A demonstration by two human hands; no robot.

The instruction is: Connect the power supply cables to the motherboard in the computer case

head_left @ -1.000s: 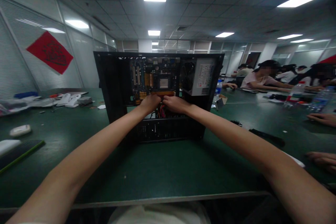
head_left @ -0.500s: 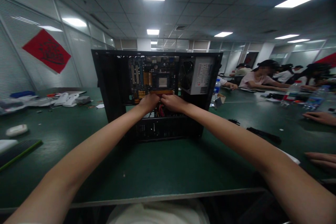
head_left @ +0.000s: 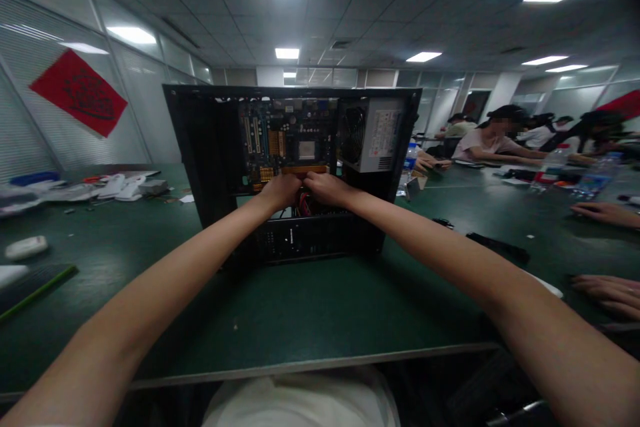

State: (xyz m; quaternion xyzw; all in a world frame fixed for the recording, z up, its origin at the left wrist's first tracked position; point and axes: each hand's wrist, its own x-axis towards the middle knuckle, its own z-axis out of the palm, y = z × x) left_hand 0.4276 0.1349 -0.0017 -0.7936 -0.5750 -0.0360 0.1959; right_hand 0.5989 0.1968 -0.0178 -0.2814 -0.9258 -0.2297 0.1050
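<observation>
An open black computer case [head_left: 293, 91] stands on the green table in front of me, its inside facing me. Within it are a motherboard [head_left: 295, 125] with a bare square processor [head_left: 307, 149], and a grey power supply [head_left: 383, 137] at the upper right. Both hands reach in at the board's lower edge, beside an orange strip [head_left: 313, 168] like a memory slot. My left hand [head_left: 281, 191] is closed, its fingertips hidden. Close against it, my right hand [head_left: 327, 188] is closed too; what either grips is hidden. Red and dark cables [head_left: 303, 205] hang just below them.
Papers and plastic bags [head_left: 117, 187] lie on the table [head_left: 310, 320] at the far left, with a white object [head_left: 26, 247] nearer. Bottles [head_left: 550, 167] and dark parts [head_left: 497, 248] lie to the right, where other people's hands [head_left: 607, 293] rest. Co-workers [head_left: 493, 140] sit beyond.
The view has tilted slightly, so the case sits a little higher and further left. Both hands keep their place at the board's lower edge.
</observation>
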